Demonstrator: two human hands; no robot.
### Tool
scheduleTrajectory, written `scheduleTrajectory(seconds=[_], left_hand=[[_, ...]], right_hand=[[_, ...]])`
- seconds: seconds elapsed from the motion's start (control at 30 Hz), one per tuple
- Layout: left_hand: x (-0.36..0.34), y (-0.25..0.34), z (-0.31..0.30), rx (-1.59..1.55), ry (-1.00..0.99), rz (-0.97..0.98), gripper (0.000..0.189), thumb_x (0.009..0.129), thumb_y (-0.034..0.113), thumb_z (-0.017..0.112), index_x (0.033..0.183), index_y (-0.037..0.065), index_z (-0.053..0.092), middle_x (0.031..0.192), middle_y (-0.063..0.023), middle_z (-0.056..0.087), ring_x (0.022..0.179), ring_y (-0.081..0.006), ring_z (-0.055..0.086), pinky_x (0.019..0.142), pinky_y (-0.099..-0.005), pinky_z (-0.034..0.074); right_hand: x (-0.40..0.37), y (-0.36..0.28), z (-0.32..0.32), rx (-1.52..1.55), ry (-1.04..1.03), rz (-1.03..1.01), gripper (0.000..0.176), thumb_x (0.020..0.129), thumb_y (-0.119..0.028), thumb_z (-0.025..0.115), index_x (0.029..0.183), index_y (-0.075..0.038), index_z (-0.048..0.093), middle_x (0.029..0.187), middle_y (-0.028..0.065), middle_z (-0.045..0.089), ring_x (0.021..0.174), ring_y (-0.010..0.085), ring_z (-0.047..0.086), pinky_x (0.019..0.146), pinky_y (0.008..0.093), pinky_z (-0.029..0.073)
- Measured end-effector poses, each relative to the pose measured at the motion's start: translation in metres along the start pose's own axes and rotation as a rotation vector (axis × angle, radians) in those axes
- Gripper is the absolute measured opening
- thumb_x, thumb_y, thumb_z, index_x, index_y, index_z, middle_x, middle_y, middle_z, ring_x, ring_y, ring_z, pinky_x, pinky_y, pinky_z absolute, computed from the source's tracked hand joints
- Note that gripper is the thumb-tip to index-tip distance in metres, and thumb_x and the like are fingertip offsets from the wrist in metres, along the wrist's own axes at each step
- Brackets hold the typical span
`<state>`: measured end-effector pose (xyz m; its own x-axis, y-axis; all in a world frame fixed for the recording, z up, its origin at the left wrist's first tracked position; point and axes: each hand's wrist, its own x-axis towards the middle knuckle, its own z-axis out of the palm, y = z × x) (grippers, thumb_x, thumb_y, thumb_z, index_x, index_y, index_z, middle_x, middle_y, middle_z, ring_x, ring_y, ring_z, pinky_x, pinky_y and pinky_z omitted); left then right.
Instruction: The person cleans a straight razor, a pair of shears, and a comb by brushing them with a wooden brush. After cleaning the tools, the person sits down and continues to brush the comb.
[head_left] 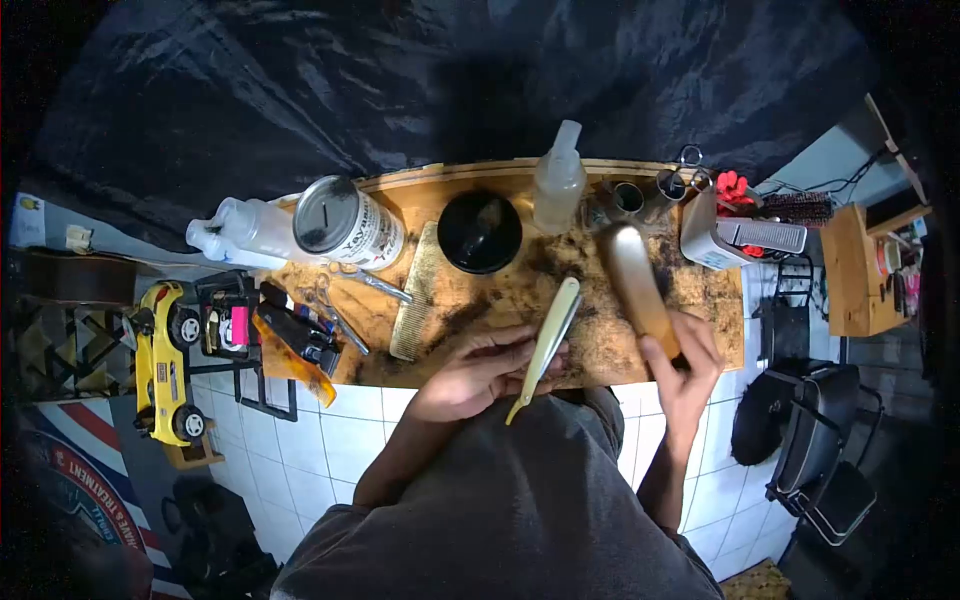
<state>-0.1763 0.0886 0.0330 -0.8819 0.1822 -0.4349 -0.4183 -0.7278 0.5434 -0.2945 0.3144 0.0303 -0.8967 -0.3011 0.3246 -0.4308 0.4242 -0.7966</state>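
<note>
My left hand (480,372) is closed around a straight razor (551,345) with a cream handle, held at a slant over the table's front edge. A strip of its metal blade shows along the right side. In my right hand (688,372) is a long tan and brown object (640,285), gripped at its lower end and tilted up over the wooden table (590,345). Motion blurs it, so I cannot make out its kind. A yellowish comb (413,300) and a round black container (480,232) lie to the left of the razor.
Along the back stand a tin can (350,225), a clear bottle (559,185) and a holder (715,235) with brushes. Scissors (370,282) and black clippers (300,330) lie left. A yellow toy car (165,365) is further left; a black chair (820,430) stands right.
</note>
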Motion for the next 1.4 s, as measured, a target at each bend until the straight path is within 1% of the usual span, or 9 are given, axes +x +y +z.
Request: scheduleTrajectory(seconds=[0.2, 0.43, 0.6, 0.7, 0.8, 1.07, 1.13, 1.23, 1.4], left_hand=[[0.016, -0.019, -0.01, -0.062, -0.067, 0.283, 0.035, 0.093, 0.009, 0.051, 0.127, -0.001, 0.049, 0.115, -0.0166, 0.059, 0.105, -0.0266, 0.06, 0.09, -0.0391, 0.052], [0.011, -0.004, 0.007, 0.188, 0.005, 0.048, 0.038, 0.096, 0.012, 0.048, 0.132, 0.001, 0.044, 0.12, -0.0156, 0.057, 0.109, -0.0219, 0.058, 0.089, -0.0363, 0.052], [0.021, -0.01, -0.007, 0.161, -0.01, 0.173, 0.038, 0.097, 0.013, 0.046, 0.131, -0.001, 0.043, 0.122, -0.018, 0.056, 0.111, -0.026, 0.058, 0.091, -0.0365, 0.05], [0.015, -0.012, -0.005, 0.009, -0.312, 0.426, 0.039, 0.097, 0.012, 0.046, 0.133, -0.002, 0.042, 0.124, -0.0169, 0.055, 0.113, -0.0234, 0.056, 0.095, -0.0339, 0.048], [0.01, 0.002, 0.007, 0.189, 0.001, 0.018, 0.039, 0.096, 0.012, 0.046, 0.132, -0.003, 0.041, 0.127, -0.0162, 0.053, 0.114, -0.0205, 0.055, 0.094, -0.0314, 0.047], [0.02, 0.0, 0.007, 0.036, 0.078, 0.038, 0.04, 0.096, 0.026, 0.051, 0.129, 0.003, 0.049, 0.106, -0.0003, 0.058, 0.092, -0.0074, 0.054, 0.079, -0.0219, 0.045], [0.025, -0.012, -0.005, 0.558, -0.005, 0.333, 0.039, 0.097, 0.025, 0.049, 0.13, 0.004, 0.048, 0.105, 0.0001, 0.056, 0.091, -0.0078, 0.054, 0.077, -0.022, 0.045], [0.016, -0.01, -0.002, 0.055, 0.063, 0.029, 0.035, 0.099, 0.022, 0.046, 0.128, 0.003, 0.05, 0.102, -0.0018, 0.057, 0.087, -0.01, 0.053, 0.073, -0.0239, 0.044], [0.022, -0.017, -0.006, -0.115, 0.193, -0.033, 0.037, 0.098, 0.021, 0.048, 0.129, 0.002, 0.048, 0.092, 0.0, 0.055, 0.084, -0.0097, 0.053, 0.071, -0.0235, 0.045]], right_hand=[[-0.013, 0.01, -0.002, 0.104, -0.566, -0.32, 0.036, 0.061, -0.028, 0.083, 0.089, -0.006, 0.073, 0.096, 0.0115, 0.067, 0.083, 0.0237, 0.065, 0.07, 0.034, 0.053], [0.004, 0.013, -0.005, -0.002, 0.005, 0.125, 0.035, 0.068, -0.015, 0.081, 0.098, 0.001, 0.07, 0.093, 0.0134, 0.066, 0.078, 0.0206, 0.065, 0.067, 0.0301, 0.051], [-0.009, 0.005, -0.014, 0.199, -0.589, -0.2, 0.037, 0.06, -0.024, 0.084, 0.092, -0.008, 0.074, 0.097, 0.0122, 0.067, 0.087, 0.0248, 0.064, 0.075, 0.0369, 0.052], [-0.006, 0.018, -0.005, 0.057, -0.434, -0.207, 0.034, 0.063, -0.023, 0.082, 0.093, -0.008, 0.073, 0.096, 0.0126, 0.067, 0.084, 0.0266, 0.066, 0.071, 0.036, 0.054], [0.008, 0.015, 0.0, -0.055, -0.06, 0.013, 0.033, 0.069, -0.017, 0.079, 0.094, 0.002, 0.07, 0.096, 0.0131, 0.066, 0.079, 0.0249, 0.065, 0.068, 0.0332, 0.054], [-0.007, 0.004, -0.007, 0.126, -0.65, -0.235, 0.035, 0.06, -0.029, 0.083, 0.09, -0.013, 0.074, 0.095, 0.0115, 0.066, 0.079, 0.0246, 0.066, 0.067, 0.0339, 0.054], [-0.003, 0.025, 0.001, 0.11, -0.494, -0.277, 0.034, 0.064, -0.026, 0.081, 0.093, -0.009, 0.073, 0.097, 0.0124, 0.065, 0.082, 0.0244, 0.065, 0.07, 0.0329, 0.053], [0.007, 0.015, 0.009, -0.013, -0.067, -0.053, 0.034, 0.065, -0.016, 0.08, 0.095, -0.001, 0.071, 0.098, 0.0107, 0.065, 0.085, 0.0218, 0.064, 0.071, 0.0318, 0.053], [0.005, 0.008, -0.004, 0.059, -0.165, -0.102, 0.031, 0.065, -0.016, 0.081, 0.092, -0.004, 0.072, 0.096, 0.0095, 0.065, 0.082, 0.0216, 0.065, 0.07, 0.031, 0.053]])
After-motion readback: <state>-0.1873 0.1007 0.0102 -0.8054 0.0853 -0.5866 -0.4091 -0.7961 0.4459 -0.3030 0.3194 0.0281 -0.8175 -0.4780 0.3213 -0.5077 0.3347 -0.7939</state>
